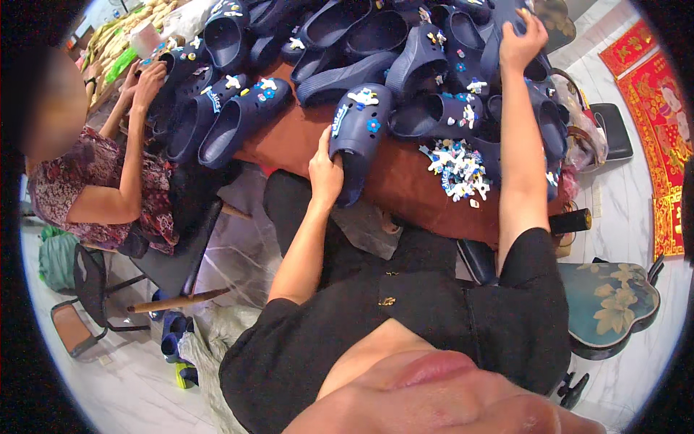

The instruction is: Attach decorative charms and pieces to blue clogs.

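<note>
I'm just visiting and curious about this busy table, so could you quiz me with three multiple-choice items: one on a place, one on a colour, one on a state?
1. Where does the heap of small charms lie?
A. on the reddish-brown table, between the person's arms
B. on the floor
C. on the flowered chair

2. What colour are the clogs in the pile?
A. red
B. dark navy blue
C. white

3. What is the left hand doing?
A. resting empty
B. gripping a decorated clog at the table edge
C. holding scissors

Answers: 1 A, the charms sit on the tabletop; 2 B, every clog is navy; 3 B, its fingers wrap round the clog's side, while the right hand reaches into the pile.
</note>
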The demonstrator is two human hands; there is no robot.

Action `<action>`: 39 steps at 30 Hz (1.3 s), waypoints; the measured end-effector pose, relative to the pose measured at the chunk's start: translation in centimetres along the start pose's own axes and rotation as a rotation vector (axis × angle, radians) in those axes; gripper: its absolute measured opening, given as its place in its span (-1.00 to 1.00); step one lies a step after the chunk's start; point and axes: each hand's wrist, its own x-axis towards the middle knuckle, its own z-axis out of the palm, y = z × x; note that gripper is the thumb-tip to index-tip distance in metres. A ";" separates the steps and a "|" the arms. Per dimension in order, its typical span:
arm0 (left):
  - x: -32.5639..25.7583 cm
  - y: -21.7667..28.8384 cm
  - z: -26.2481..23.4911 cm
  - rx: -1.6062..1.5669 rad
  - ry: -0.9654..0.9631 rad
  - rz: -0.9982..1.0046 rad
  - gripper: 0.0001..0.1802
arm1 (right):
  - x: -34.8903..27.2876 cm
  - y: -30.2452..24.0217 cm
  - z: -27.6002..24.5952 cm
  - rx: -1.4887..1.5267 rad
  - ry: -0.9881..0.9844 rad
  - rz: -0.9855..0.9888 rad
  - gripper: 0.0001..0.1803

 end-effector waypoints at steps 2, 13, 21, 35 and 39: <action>0.0 0.0 0.1 -0.012 0.066 0.102 -0.31 | 1.6 2.4 2.2 -0.095 -0.162 -0.047 -0.48; 0.1 0.3 0.2 0.001 0.047 0.079 -0.35 | -2.3 5.8 6.7 -0.190 -0.705 0.045 -0.44; -0.2 0.4 0.4 0.055 0.046 0.027 -0.39 | -2.0 2.4 3.2 -0.263 -0.651 0.067 -0.49; -0.3 -0.1 0.7 0.082 0.108 0.131 -0.51 | -7.5 1.0 -0.9 -0.119 -0.622 0.090 -0.29; -0.4 0.3 0.7 0.112 0.115 0.125 -0.52 | -7.2 2.6 0.1 -0.186 -0.477 0.119 -0.44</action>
